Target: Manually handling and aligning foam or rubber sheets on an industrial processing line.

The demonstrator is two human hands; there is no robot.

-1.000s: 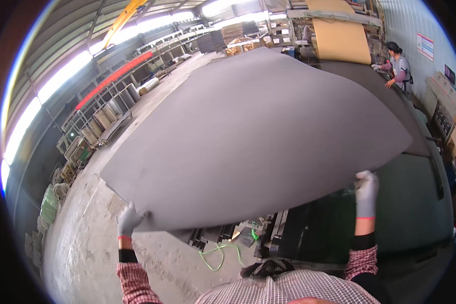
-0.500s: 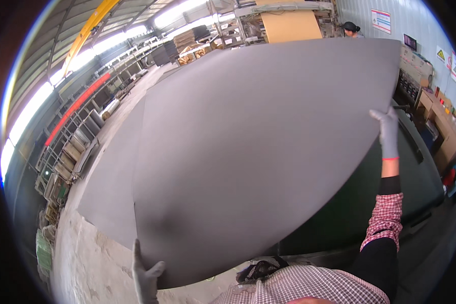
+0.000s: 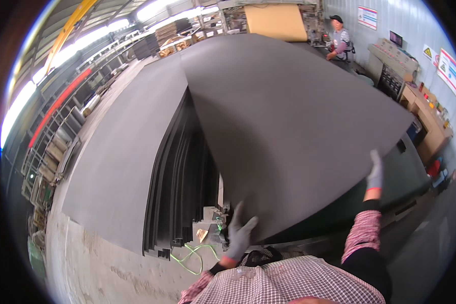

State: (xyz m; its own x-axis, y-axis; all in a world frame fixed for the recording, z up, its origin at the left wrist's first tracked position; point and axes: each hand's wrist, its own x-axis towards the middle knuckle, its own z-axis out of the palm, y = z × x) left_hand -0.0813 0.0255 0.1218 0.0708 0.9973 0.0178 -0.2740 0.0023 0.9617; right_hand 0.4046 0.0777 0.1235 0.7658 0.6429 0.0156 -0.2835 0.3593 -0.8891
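head view had one broad, matte dark grey, thin flexible sheet bulging up in the middle, its right part over a dark green flat machine bed and its left edge beside a stack of wide dark grey sheets. whether the far end touched the stack, i couldn't say.

left hand in a grey knit glove was right by the near corner, fingers splayed and thumb standing well away, so no tight pinch there; couldn't tell if it was actually touching. right hand in a matching grey glove was up along the right-hand edge, fingers stretched out but blurry, so no idea whether they had a grip or just lay against it.

handling-wise, my guess was light for its area but awkward: it curved like soft rubber or foam, springy rather than stiff, and that much surface probably caught air. looked smooth, so maybe a bit slippery, though knit gloves should've helped. not brittle imo, but a sharp fold could've left a crease. best hold seemed to be the near corner plus well out along the right edge, hands wide apart, thumb on top and fingers underneath.
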